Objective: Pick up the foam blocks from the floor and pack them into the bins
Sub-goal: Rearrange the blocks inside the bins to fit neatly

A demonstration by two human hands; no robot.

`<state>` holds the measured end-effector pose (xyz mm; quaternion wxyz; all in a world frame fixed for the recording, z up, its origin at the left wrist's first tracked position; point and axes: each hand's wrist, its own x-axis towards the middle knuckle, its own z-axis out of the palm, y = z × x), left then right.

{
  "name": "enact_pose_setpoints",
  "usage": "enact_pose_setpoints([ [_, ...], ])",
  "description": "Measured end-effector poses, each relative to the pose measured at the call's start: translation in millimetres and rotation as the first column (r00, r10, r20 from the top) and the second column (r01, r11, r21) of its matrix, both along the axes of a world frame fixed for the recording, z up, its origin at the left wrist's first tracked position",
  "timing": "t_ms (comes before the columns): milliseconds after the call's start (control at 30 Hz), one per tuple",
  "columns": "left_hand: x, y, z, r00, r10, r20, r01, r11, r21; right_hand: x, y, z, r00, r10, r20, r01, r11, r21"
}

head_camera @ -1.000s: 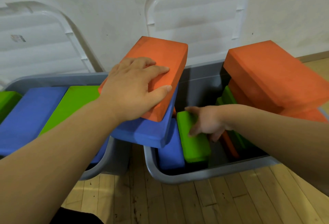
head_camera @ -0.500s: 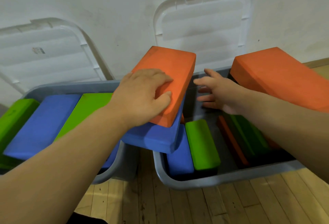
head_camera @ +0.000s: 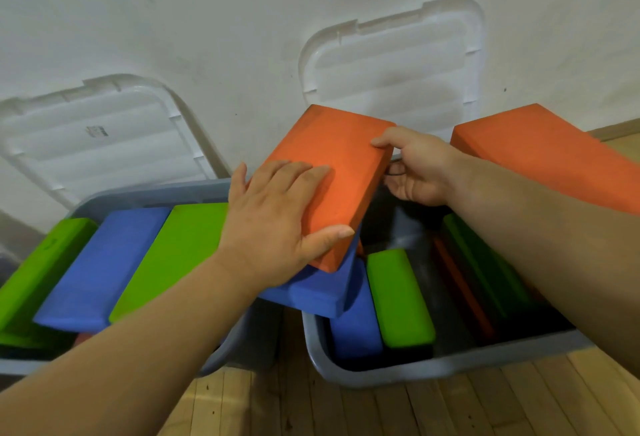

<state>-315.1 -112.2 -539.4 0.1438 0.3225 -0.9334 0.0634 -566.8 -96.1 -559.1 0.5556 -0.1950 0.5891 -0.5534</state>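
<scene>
Change: R hand now grips orange block edge.

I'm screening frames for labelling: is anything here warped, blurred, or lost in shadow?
Head view: wide-angle warp tilts the left white lid and fans the floorboards; the light is soft, with no glare on the orange block; inside the right bin, deep shadow under the right forearm dims the dark green block; the left hand and right hand look sharp, the lower-left corner slightly soft.
</scene>
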Motion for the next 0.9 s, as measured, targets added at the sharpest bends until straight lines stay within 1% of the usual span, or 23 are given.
enact_pose_setpoints([
  [100, 2, -1, -2, 0.995, -0.030, -0.091, 0.028, 0.999, -0.027, -2, 6, 7, 1.000, 0.008, -0.023, -0.009, 1.000, -0.012],
  [167, 3, -2, -6, 0.975, -0.043, -0.218, 0.036, 0.999, -0.036, -2, 6, 15, 0.998, -0.005, -0.059, 0.000, 0.997, -0.081],
  [200, 4, -3, -8, 0.952, -0.027, -0.306, 0.023, 1.000, -0.017, -1, 6, 20, 0.997, -0.005, -0.074, -0.004, 0.991, -0.131],
  [267, 6, -4, -12, 0.872, 0.054, -0.487, -0.014, 0.996, 0.084, 2, 8, 28, 0.996, -0.031, -0.087, 0.012, 0.977, -0.211],
  [300, 8, -5, -14, 0.834, 0.094, -0.544, -0.023, 0.990, 0.137, 3, 8, 30, 0.994, -0.059, -0.090, 0.038, 0.973, -0.227],
  [367, 10, -7, -20, 0.808, 0.136, -0.574, -0.014, 0.977, 0.212, 2, 11, 30, 0.987, -0.136, -0.090, 0.113, 0.968, -0.223],
  [467, 12, -5, -26, 0.835, 0.176, -0.522, -0.001, 0.948, 0.318, -2, 15, 27, 0.952, -0.302, -0.050, 0.282, 0.928, -0.244],
  [533, 14, -7, -30, 0.879, 0.233, -0.415, -0.042, 0.907, 0.418, -9, 16, 27, 0.907, -0.416, -0.063, 0.382, 0.877, -0.292],
  [633, 21, -17, -35, 0.941, 0.316, -0.119, -0.195, 0.798, 0.570, -17, 19, 31, 0.818, -0.513, -0.260, 0.408, 0.836, -0.366],
  [667, 23, -20, -35, 0.944, 0.328, -0.034, -0.243, 0.762, 0.601, -18, 21, 33, 0.783, -0.526, -0.333, 0.393, 0.833, -0.390],
  [700, 23, -22, -36, 0.942, 0.335, 0.019, -0.274, 0.734, 0.621, -18, 24, 35, 0.746, -0.530, -0.403, 0.367, 0.833, -0.414],
  [767, 22, -26, -35, 0.938, 0.339, 0.068, -0.301, 0.705, 0.642, -18, 30, 39, 0.666, -0.522, -0.533, 0.318, 0.845, -0.430],
  [833, 20, -27, -33, 0.934, 0.343, 0.096, -0.320, 0.688, 0.651, -17, 37, 41, 0.566, -0.510, -0.647, 0.281, 0.858, -0.431],
  [900, 19, -27, -32, 0.931, 0.349, 0.109, -0.331, 0.677, 0.657, -15, 43, 41, 0.485, -0.491, -0.724, 0.238, 0.871, -0.431],
])
